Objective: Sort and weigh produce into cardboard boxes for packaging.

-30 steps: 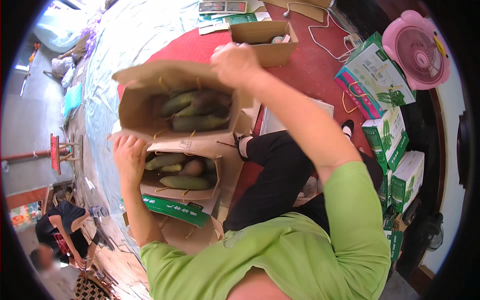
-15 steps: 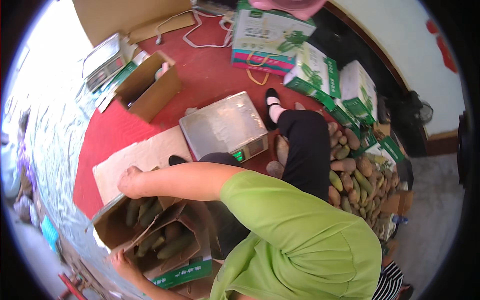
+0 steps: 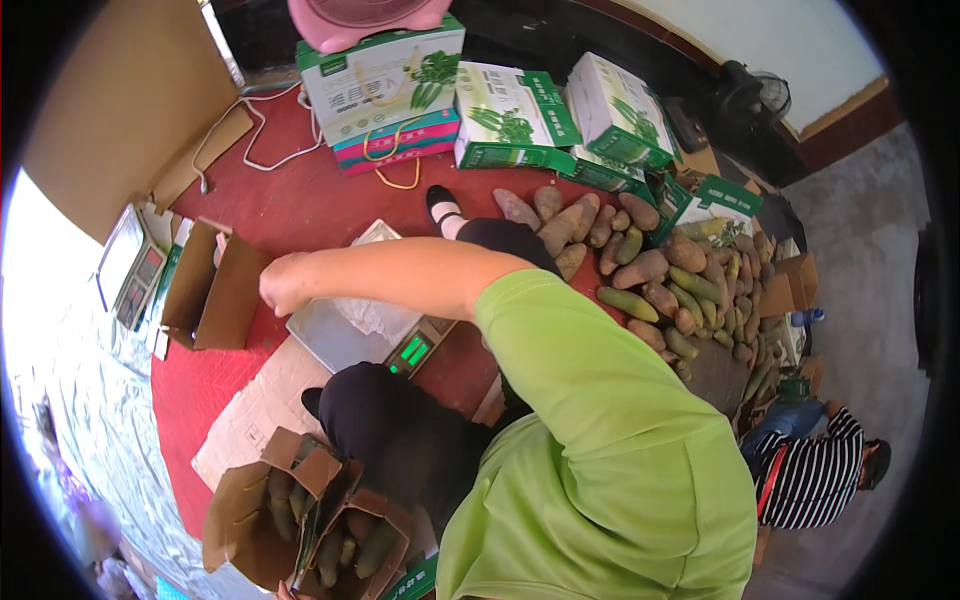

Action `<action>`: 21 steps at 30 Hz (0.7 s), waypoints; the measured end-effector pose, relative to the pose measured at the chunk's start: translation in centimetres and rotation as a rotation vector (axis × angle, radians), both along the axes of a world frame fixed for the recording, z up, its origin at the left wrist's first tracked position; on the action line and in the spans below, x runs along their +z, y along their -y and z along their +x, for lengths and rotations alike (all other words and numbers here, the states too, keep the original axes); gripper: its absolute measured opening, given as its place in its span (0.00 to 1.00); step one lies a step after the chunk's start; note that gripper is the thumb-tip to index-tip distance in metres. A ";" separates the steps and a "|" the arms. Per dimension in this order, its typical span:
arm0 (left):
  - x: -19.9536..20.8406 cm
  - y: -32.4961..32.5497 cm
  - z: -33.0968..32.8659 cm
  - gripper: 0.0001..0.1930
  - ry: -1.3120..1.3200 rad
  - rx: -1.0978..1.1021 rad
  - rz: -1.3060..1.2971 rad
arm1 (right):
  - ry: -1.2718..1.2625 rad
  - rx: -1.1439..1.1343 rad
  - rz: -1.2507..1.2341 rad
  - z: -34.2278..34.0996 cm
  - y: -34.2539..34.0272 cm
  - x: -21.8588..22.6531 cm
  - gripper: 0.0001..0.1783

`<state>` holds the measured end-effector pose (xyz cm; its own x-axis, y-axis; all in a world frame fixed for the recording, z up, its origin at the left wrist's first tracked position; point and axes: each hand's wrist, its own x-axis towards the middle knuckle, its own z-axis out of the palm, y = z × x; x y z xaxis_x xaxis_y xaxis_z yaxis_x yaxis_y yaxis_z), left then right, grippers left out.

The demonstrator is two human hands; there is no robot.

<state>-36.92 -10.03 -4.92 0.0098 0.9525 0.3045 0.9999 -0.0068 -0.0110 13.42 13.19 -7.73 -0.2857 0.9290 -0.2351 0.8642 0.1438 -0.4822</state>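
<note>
My right arm reaches across to the left. The right hand (image 3: 285,283) hovers by the left edge of a flat metal weighing scale (image 3: 345,345) with a lit green display; its fingers are curled under and hidden. Low in the view, the fingers of my left hand (image 3: 284,592) are at the edge of an open cardboard box (image 3: 232,515), most of the hand cut off by the frame. Long green radishes (image 3: 372,550) lie in the box's two compartments. Whitish, glaring material (image 3: 378,318) shows on the scale, partly behind my forearm.
A brown carton (image 3: 222,300) and a second scale (image 3: 135,268) stand at the left. Soil-covered root vegetables (image 3: 640,268) are heaped at the right. White-green boxes (image 3: 515,115) and a pink fan (image 3: 365,15) are at the back. A person in stripes (image 3: 815,470) sits far right.
My right hand has left the box and moved up beside the scale. My left hand has dropped to the lower edge of the view. The view has shifted, and the striped person shows more.
</note>
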 end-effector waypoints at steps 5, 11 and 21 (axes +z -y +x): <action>1.2 -0.5 4.0 0.11 0.163 0.074 0.076 | 0.027 -0.088 0.084 10.3 3.9 -0.3 0.12; 0.6 -3.5 8.2 0.14 0.377 -0.219 0.168 | -0.091 -0.408 0.202 22.5 11.6 -2.8 0.15; 3.1 -7.9 30.3 0.15 0.545 -0.661 -0.160 | -0.440 -1.189 -0.058 33.4 30.7 -12.4 0.10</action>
<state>-6.58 -2.16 -1.78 0.4679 0.8346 0.2908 0.6560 -0.5485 0.5185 46.83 -17.53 -20.09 0.6501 0.6570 -0.3819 0.2111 -0.6389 -0.7398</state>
